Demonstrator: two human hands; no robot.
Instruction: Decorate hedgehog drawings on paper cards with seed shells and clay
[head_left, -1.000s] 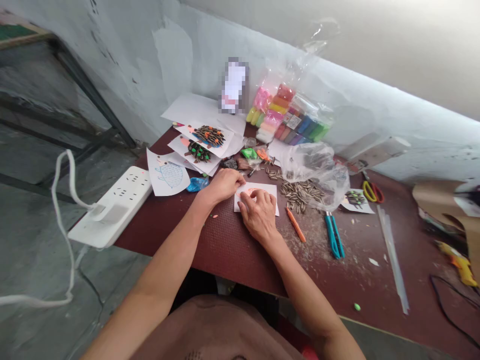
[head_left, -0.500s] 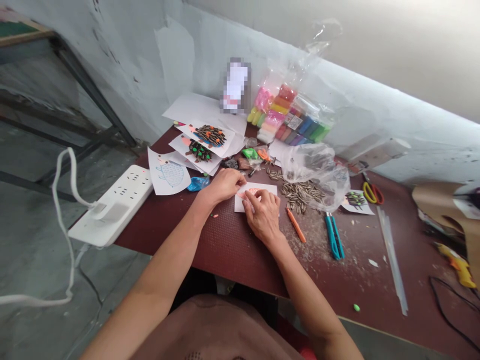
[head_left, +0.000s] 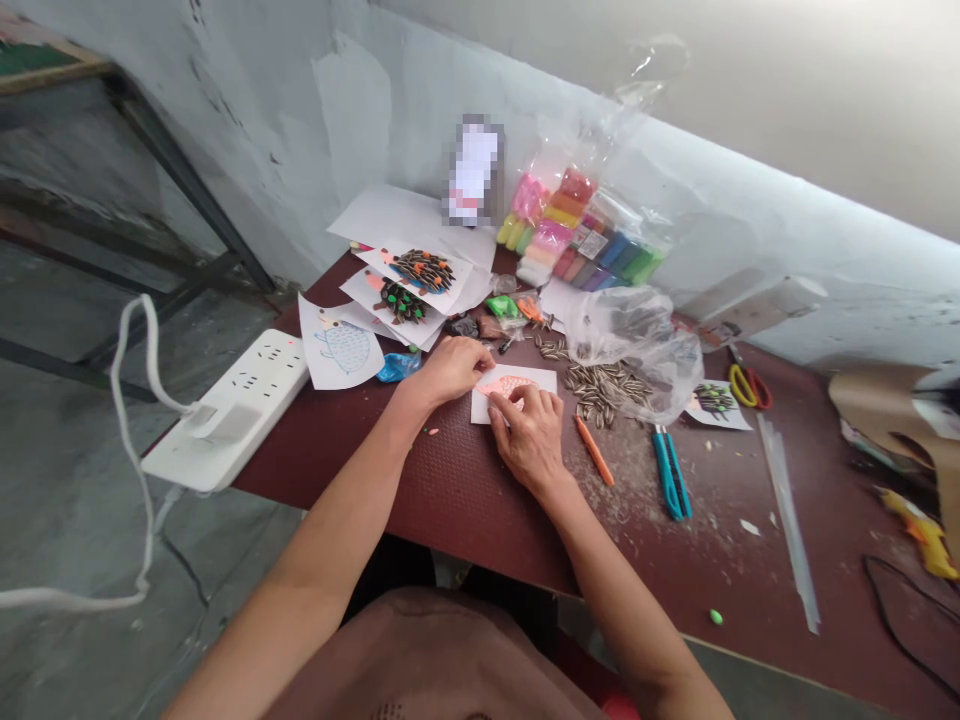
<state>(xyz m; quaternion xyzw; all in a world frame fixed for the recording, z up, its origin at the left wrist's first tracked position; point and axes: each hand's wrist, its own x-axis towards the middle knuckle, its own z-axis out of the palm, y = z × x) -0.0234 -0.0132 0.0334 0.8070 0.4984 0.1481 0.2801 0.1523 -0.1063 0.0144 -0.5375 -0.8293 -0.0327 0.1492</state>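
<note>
A small white paper (head_left: pixel 540 378) with an orange outlined drawing of a rounded body (head_left: pixel 510 384) lies on the dark red table. My left hand (head_left: pixel 459 368) is closed at its upper left corner, with curled fingertips on the edge. Over the drawing, my right hand (head_left: pixel 529 432) bends down with thumb and forefinger close together near the orange lines. Whatever may be between those fingertips is hidden. An orange marker (head_left: pixel 595 450) lies just right of this hand. Behind it is a pile of striped sunflower seeds (head_left: pixel 606 390), partly under a clear plastic bag (head_left: pixel 637 340).
Seed-covered hedgehog pictures (head_left: pixel 420 272) and a blue drawing (head_left: pixel 346 345) lie at left, near a white power strip (head_left: pixel 225 410). Colourful clay packs (head_left: pixel 581 230) lean by the wall. A teal utility knife (head_left: pixel 671 475), scissors (head_left: pixel 750 385) and yellow glue gun (head_left: pixel 919 530) lie right.
My right hand's fingers have shifted slightly, and a bit more of the orange drawing shows. The left hand stays at the paper's corner. The whole view has moved a little.
</note>
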